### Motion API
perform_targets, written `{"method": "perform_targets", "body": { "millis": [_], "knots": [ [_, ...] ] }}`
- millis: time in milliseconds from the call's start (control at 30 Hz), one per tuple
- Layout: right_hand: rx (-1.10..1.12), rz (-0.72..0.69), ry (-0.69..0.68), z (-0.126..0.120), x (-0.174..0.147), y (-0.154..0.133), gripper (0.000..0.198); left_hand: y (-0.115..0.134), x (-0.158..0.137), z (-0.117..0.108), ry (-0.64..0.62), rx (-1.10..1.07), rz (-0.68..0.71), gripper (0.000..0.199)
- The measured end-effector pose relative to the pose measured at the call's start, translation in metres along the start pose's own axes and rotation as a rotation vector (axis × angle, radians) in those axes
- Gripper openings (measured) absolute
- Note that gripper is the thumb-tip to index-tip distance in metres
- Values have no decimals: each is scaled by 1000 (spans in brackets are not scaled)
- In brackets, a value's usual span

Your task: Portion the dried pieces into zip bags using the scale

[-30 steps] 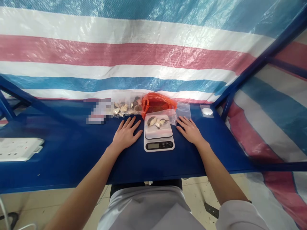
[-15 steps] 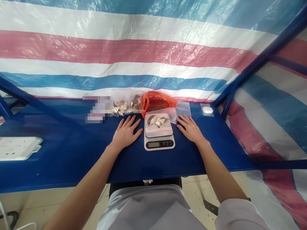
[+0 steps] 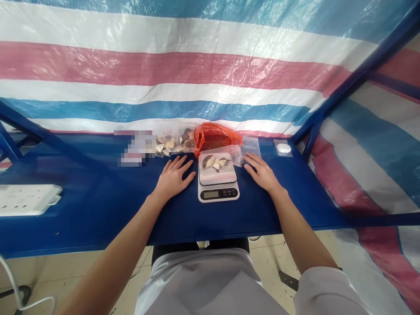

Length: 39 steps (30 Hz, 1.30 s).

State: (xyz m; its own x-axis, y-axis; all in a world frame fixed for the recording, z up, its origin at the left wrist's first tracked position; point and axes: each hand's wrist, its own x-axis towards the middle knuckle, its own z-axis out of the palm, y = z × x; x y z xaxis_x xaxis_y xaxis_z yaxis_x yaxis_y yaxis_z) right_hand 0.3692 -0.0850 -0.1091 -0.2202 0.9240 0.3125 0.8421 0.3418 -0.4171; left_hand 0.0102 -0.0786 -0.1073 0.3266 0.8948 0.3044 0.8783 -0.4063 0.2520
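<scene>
A white digital kitchen scale [image 3: 218, 177] stands on the blue table, its display too dim to read. On its platform lies a clear plastic bag [image 3: 234, 155] with several pale, dark-edged pieces [image 3: 215, 163] in it; their kind I cannot make out. My left hand [image 3: 173, 175] rests flat on the table just left of the scale, fingers spread and holding nothing. To the right of the scale my right hand [image 3: 261, 171] lies flat, also open, its fingertips close to the clear bags. Behind the scale sits an open orange plastic bag [image 3: 218, 136].
Clear bags of similar pieces [image 3: 166, 145] lie behind my left hand, beside a blurred-out patch [image 3: 138, 148]. A white power strip [image 3: 28, 200] is at the left. A small white rounded case [image 3: 283, 148] lies at the back right. Blue frame bars [image 3: 310, 140] and striped sheeting [image 3: 197, 65] enclose the table.
Both hands stay flat on either side of the scale. The whole view has shifted slightly, with the table appearing a little higher. Nothing has been picked up or moved.
</scene>
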Motion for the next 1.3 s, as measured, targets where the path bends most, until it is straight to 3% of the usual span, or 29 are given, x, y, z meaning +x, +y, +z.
{"method": "perform_targets", "body": {
  "millis": [133,233,467,733,1033,1300],
  "knots": [
    [240,43,152,-8,6,-17,44,5,7,-6,116,-97,53,51],
    [477,154,173,-5,11,-33,43,13,14,-10,143,-183,121,48],
    [737,306,230,8,23,-47,39,30,29,-12,51,-290,265,48],
    [862,428,146,1,27,-51,45,32,31,-10,-34,-306,277,50],
    [882,338,72,-9,29,-50,45,34,31,-13,-25,-348,295,50],
    [668,78,-20,-41,50,-60,29,50,64,-23,69,-515,196,49]
  ]
}}
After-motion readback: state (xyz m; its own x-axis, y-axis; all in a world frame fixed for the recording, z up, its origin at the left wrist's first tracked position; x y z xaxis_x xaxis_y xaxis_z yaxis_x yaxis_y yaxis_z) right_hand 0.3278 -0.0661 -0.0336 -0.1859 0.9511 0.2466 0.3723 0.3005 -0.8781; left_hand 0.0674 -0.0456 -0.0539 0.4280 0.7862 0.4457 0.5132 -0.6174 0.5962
